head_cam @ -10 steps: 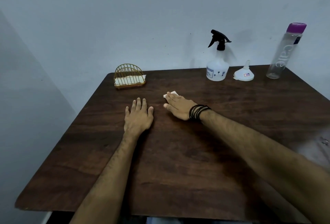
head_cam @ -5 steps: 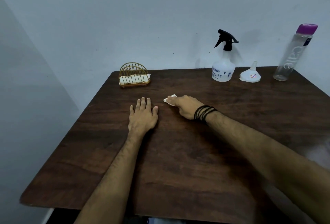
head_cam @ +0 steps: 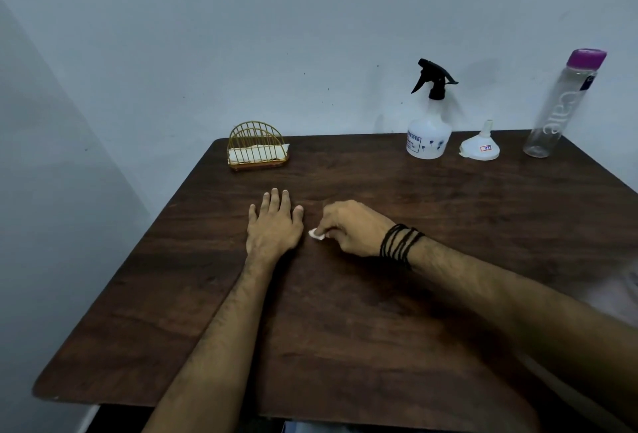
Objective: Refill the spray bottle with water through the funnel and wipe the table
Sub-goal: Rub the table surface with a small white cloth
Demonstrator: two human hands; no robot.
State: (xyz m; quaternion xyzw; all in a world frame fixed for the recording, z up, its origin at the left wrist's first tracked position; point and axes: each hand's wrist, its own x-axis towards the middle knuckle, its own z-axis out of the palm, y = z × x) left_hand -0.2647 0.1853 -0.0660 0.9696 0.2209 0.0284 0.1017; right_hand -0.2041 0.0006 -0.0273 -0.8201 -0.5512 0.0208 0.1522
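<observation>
Tissue [head_cam: 316,234] nearer now on dark wooden table [head_cam: 345,329], grey wall [head_cam: 276,35] behind

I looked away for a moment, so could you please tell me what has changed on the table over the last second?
The right hand drew the tissue back toward the person, and its fingers went from flat on top to curled around it. The left hand stayed flat on the table. The spray bottle, funnel, water bottle and napkin holder did not move.
</observation>
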